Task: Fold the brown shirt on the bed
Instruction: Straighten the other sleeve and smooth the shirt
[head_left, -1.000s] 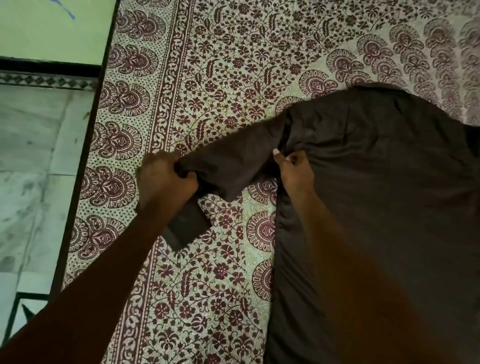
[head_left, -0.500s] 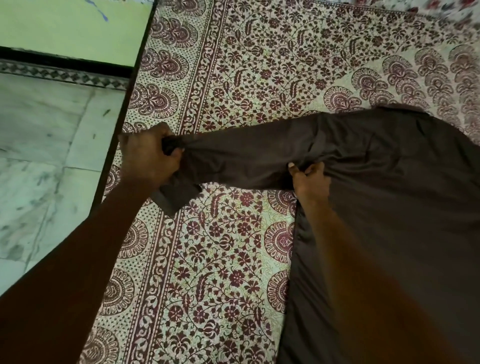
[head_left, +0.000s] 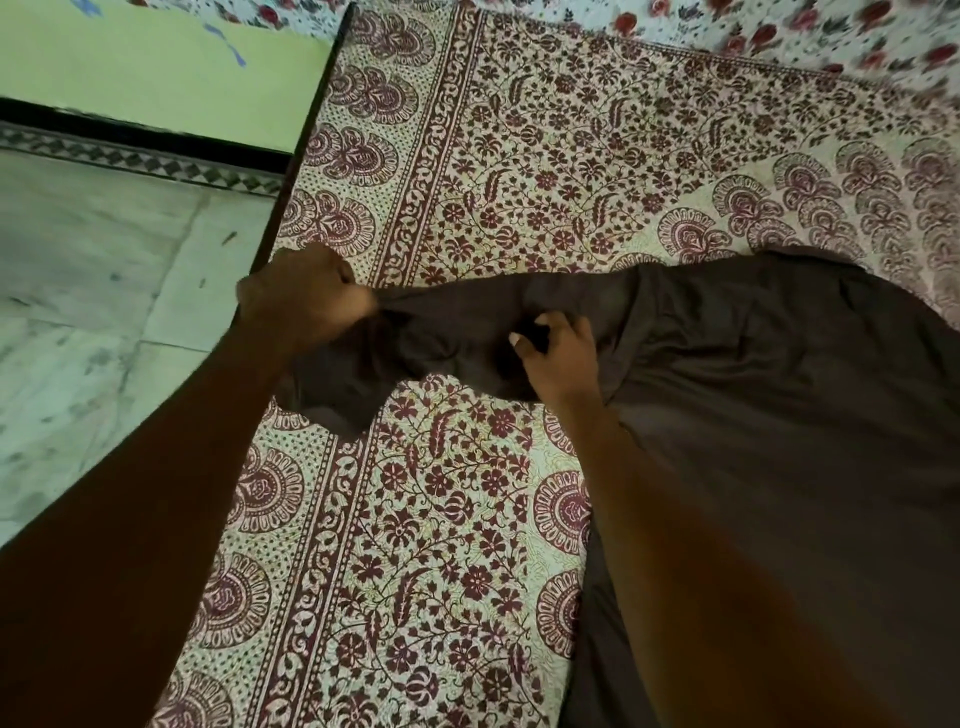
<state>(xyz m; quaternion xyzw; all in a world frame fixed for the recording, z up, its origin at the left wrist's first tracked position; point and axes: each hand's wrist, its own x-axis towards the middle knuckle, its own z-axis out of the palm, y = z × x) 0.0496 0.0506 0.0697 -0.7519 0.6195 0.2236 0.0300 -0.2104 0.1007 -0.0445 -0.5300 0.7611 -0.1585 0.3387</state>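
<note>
Brown cotton, dark and matte, spreads across the right half of the bed: the brown long-sleeved shirt (head_left: 779, 441) lies flat on the maroon floral block-printed bedsheet (head_left: 441, 519), its one visible sleeve (head_left: 467, 322) stretched out toward the bed's left edge. We've got our left hand (head_left: 306, 299) fisted tight round the cuff end, knuckles up, right at the dark bed frame. A moment ago our right hand (head_left: 558, 358) was pinned at the armpit seam; now it has slid out along the sleeve, and its curled fingers (head_left: 540, 332) bunch the fabric mid-length, thumb out. The sleeve, slack and doubled a second back, is pulled longer, though the cuff end droops below our left fist. We judge that as straightening the sleeve, ready to lay it over the body; no fold is made yet. The count: one shirt, one sleeve in sight, two hands, one printed sheet, and a second rose-patterned cloth (head_left: 779, 31) at the far top.
</note>
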